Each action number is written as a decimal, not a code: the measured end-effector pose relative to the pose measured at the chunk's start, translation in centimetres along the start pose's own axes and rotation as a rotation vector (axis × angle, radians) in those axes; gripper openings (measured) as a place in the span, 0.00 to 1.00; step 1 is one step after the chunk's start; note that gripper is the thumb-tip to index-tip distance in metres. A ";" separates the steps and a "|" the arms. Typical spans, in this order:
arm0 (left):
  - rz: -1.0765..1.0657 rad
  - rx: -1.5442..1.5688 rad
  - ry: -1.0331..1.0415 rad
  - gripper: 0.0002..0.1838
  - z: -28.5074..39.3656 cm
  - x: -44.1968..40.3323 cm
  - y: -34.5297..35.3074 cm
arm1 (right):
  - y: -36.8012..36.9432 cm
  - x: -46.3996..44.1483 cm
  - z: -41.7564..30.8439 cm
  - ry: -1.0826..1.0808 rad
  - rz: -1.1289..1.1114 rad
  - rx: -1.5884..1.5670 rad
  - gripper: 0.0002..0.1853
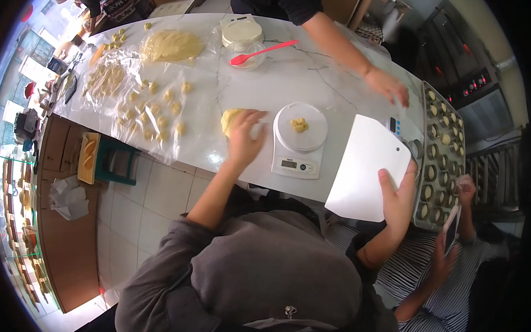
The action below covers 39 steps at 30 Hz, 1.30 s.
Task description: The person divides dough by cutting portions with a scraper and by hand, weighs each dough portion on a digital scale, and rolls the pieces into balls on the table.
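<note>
Gripping a white board in the right hand, with the left hand at a dough lump

Holding the white board by its near right edge, the right hand is closed around it, thumb lying across the upper face below a small hole near the corner. The board is tilted over the front edge of the marbled table, just right of the kitchen scale. The left hand is over the right side of the yellow dough lump, on the table left of the scale. Its fingers are blurred and partly bent; whether they grip the dough or only touch it, I cannot tell.

Small dough bits sit in a cluster on the scale's round white pan. To the left, many dough balls are spread over clear plastic film, with a larger flattened dough mass behind them. A red spatula lies across a clear bowl, beside a covered round white container.

Across the table, a co-worker's hand reaches out, open, above the tabletop near a device with blue buttons. On the right, a metal tray carries rows of ring molds, and a person in stripes holds a phone beside it.
</note>
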<state>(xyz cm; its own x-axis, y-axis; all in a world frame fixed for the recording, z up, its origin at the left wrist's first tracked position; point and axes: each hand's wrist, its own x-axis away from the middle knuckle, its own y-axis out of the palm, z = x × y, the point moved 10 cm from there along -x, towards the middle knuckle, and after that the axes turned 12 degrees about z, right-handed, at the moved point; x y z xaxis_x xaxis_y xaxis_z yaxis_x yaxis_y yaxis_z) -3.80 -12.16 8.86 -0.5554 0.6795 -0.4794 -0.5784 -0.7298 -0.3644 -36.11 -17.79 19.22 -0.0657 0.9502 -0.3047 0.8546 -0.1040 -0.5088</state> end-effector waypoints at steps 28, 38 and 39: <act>0.205 -0.116 -0.162 0.07 -7.4 3.9 -7.4 | 12.8 1.6 -6.2 -0.130 -0.207 -0.004 0.26; 0.172 -0.158 -0.121 0.07 -8.2 4.0 -8.1 | 27.3 6.0 -9.3 -0.306 -0.608 0.317 0.24; 0.166 -0.135 -0.131 0.07 -8.5 3.9 -8.2 | 28.1 6.4 -9.1 -0.317 -0.630 0.330 0.25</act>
<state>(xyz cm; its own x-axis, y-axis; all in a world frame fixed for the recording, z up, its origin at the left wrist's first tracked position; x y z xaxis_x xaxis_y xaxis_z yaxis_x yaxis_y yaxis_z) 3.82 -4.15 3.20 -0.7139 0.5474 -0.4368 -0.3929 -0.8294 -0.3972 -7.82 -11.93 10.33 -0.6750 0.7345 -0.0692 0.4130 0.2984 -0.8605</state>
